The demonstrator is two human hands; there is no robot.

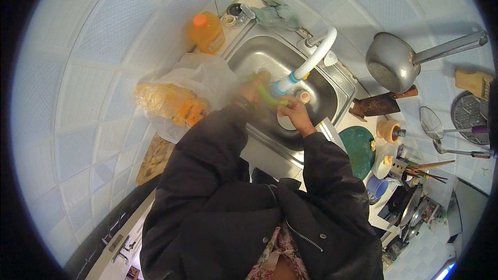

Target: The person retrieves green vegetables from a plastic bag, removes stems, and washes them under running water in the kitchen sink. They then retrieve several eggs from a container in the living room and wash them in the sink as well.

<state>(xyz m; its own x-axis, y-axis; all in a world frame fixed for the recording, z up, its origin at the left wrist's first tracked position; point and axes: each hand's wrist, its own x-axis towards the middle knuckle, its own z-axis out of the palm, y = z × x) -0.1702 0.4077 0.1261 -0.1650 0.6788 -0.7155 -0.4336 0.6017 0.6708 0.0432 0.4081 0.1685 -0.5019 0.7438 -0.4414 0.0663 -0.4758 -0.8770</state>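
Observation:
Over the stainless-steel sink (258, 48), both hands are on a green vegetable stalk (268, 96), perhaps a long pepper or a leafy stem. My left hand (253, 87) grips its upper part; this area of the picture is hazy, so the finger detail is lost. With its fingertips my right hand (297, 113) pinches the lower right end. The white faucet spout (321, 52) arches in from the back right, its blue-ringed nozzle (285, 84) just above the stalk. Whether water runs is unclear. Below my right hand a pale round object (286, 122) lies in the basin, partly hidden.
Left of the sink lie a plastic bag with orange contents (190, 111) and a jug of orange liquid (208, 33). A green cutting board (357, 151) stands at right. A saucepan (393, 62) and a cleaver (377, 105) are against the right wall.

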